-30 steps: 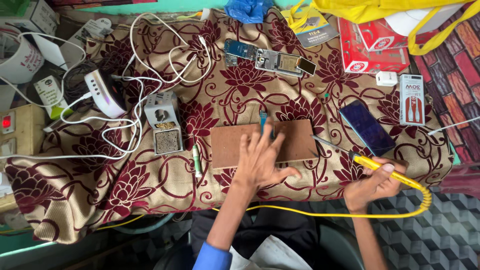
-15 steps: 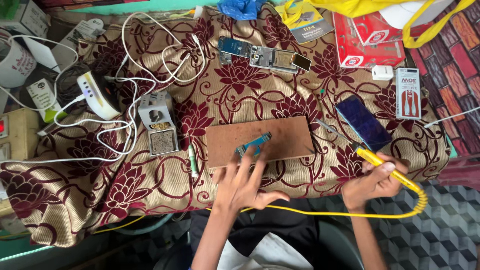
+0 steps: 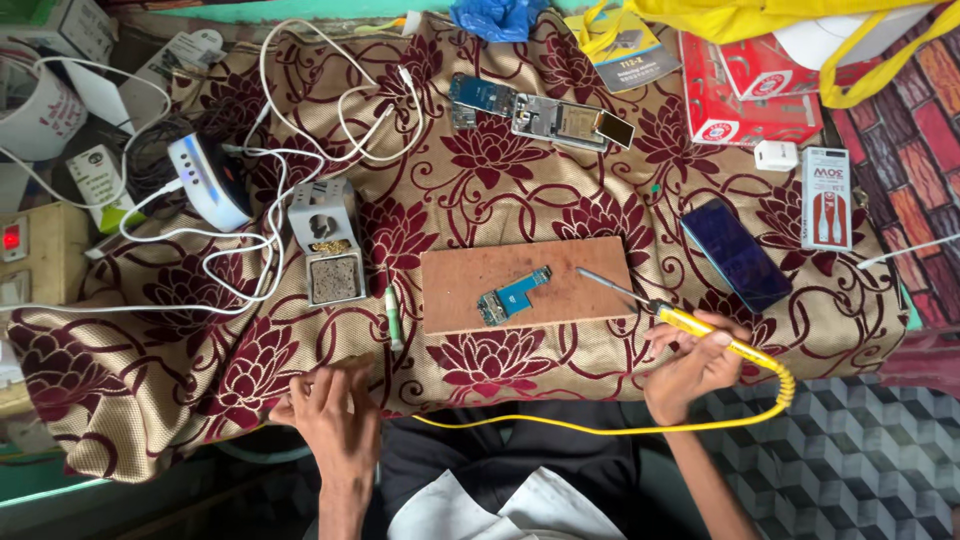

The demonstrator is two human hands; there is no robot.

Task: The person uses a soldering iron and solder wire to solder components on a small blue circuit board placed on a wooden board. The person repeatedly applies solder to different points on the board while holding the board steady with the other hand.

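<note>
A small blue circuit board [image 3: 512,295] lies on a brown wooden board [image 3: 528,283] in the middle of the floral cloth. My right hand [image 3: 690,365] grips a yellow soldering iron [image 3: 690,325] at the table's front right; its metal tip reaches over the wooden board's right edge, short of the circuit board. My left hand [image 3: 335,410] rests at the table's front edge, left of the wooden board, fingers spread and empty. A green-tipped pen-like tool [image 3: 393,315] lies just beyond it.
A white soldering stand [image 3: 328,245] with a sponge sits left of the board. White cables [image 3: 300,110] and a white-blue device [image 3: 210,180] crowd the left. A dark phone [image 3: 735,253] lies right; opened phone parts [image 3: 545,115], red boxes [image 3: 750,85] and a yellow bag at the back.
My left hand let go of the blue circuit board on the wooden board and drew back to the table's front edge. The soldering iron's tip has swung in toward the board.
</note>
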